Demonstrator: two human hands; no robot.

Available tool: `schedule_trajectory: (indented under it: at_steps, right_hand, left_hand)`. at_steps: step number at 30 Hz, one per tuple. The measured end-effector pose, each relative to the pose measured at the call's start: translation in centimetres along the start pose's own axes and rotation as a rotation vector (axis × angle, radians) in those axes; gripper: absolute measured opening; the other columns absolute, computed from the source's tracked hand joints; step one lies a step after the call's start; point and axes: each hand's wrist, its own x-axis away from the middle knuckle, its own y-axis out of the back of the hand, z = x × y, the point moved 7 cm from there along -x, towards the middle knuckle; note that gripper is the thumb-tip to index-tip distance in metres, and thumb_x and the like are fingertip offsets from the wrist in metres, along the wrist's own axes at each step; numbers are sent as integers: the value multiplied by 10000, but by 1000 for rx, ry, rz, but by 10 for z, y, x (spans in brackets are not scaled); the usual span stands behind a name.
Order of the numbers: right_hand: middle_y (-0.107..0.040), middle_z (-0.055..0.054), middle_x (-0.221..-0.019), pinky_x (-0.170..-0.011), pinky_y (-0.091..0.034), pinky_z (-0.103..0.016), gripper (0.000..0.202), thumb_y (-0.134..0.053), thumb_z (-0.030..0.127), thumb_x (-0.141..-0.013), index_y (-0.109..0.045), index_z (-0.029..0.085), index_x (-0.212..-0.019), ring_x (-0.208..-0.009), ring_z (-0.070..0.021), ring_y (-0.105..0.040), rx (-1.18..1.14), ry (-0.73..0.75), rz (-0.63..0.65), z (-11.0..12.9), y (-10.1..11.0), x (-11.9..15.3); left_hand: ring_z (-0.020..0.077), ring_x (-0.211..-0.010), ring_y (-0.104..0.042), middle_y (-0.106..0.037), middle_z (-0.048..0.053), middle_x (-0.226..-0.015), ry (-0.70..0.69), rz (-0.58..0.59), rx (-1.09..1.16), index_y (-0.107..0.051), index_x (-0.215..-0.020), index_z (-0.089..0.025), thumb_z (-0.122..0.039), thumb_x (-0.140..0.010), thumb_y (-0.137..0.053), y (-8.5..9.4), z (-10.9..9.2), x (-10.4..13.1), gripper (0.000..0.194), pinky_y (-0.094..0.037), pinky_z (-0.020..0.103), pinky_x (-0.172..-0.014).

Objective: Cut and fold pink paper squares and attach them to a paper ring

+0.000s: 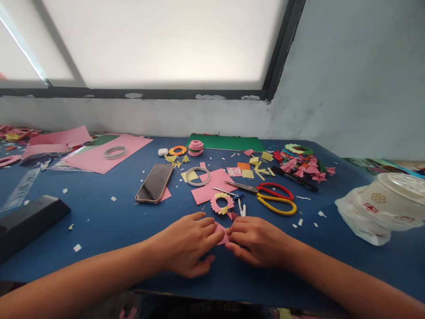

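A small piece of pink paper [222, 232] lies on the blue table between my hands, its edges partly under my fingers. My left hand [191, 243] presses its left side with the fingertips, thumb held a little apart. On the other side, my right hand [255, 239] has curled fingers closed at the paper's right edge. Just beyond sits a pink and yellow folded-paper ring [222, 212]. Beside it are a dark red paper scrap [232, 215] and a white and blue pen [244, 208]. Scissors [276, 198] with red and yellow handles lie half open to the right.
Left of centre are a phone [154, 183] and a dark box-like object [31, 226]. A tape roll [198, 176] rests on pink sheets. Behind stand a pink paper stack [195, 148] and a green mat [229, 142]. Rightward are a black marker [295, 178] and a bagged cup [385, 204].
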Motion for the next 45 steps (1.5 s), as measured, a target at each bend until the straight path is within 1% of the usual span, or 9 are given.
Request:
schedule_trajectory:
  at_steps: [7,10,13,16,20,24,30,40,45]
  right_hand:
    - [-619,-55,-683,-732,-474,-295,266,-523,323,-863,-629,137,-707,-649,-153,-568,-57,-41,39,-12,-3,0]
    - [-612,-48,-755,-653,-457,-254,260,-606,401,-805,-628,144,-771,-690,-148,-563,-168,-78,72,-20,-4,-2]
    - [-599,-42,-813,-656,-446,-237,268,-668,401,-749,-620,149,-826,-735,-143,-557,-280,-109,71,-26,-3,-4]
    - [-591,-40,-850,-694,-445,-239,275,-702,362,-725,-610,148,-871,-784,-146,-551,-365,-135,80,-28,-3,-7]
    - [-578,-31,-859,-700,-441,-238,285,-703,361,-724,-606,157,-897,-795,-143,-536,-416,-164,92,-30,-5,-9]
    - [-572,-26,-847,-709,-436,-235,248,-685,350,-745,-607,157,-878,-791,-137,-531,-434,-179,88,-30,-6,-9]
    - [-589,-51,-883,-724,-446,-244,212,-628,298,-805,-618,146,-952,-795,-142,-551,-411,-175,80,-34,-5,-6]
    - [-602,-68,-915,-755,-459,-272,251,-637,353,-790,-634,158,-948,-829,-163,-567,-283,-186,40,-34,-7,-5]
    - [-609,-66,-883,-730,-467,-259,134,-545,243,-861,-650,167,-893,-796,-146,-572,-227,-150,-9,-32,-8,-6]
  left_hand:
    - [193,-644,-592,-647,58,-650,-133,-87,26,-586,-829,-146,-255,-762,-470,5,-3,6,173,-426,408,-912]
    - [171,-571,-552,-594,25,-555,-158,-118,98,-585,-723,-169,-264,-783,-472,7,0,6,160,-483,350,-781]
    - [180,-650,-559,-610,45,-681,-26,-87,148,-591,-764,-157,-337,-789,-546,4,12,1,186,-482,306,-652]
    - [191,-757,-573,-616,63,-847,124,-52,249,-588,-835,-148,-421,-744,-644,0,29,-1,293,-475,299,-681]
    - [136,-729,-598,-642,24,-818,236,-28,423,-624,-839,-162,-271,-845,-563,-5,49,2,125,-460,223,-664]
    - [150,-766,-635,-689,25,-862,364,-65,360,-656,-937,-185,-171,-881,-483,-1,66,9,183,-467,240,-704]
    - [173,-891,-597,-639,49,-983,210,-23,320,-657,-976,-200,-168,-852,-527,-7,54,5,182,-466,271,-794]
    - [156,-707,-583,-607,44,-771,245,-114,140,-656,-782,-151,-162,-871,-477,-14,39,0,200,-466,245,-648]
    - [163,-691,-575,-592,46,-744,246,-133,88,-649,-755,-146,-174,-879,-472,-15,37,-1,218,-467,257,-635]
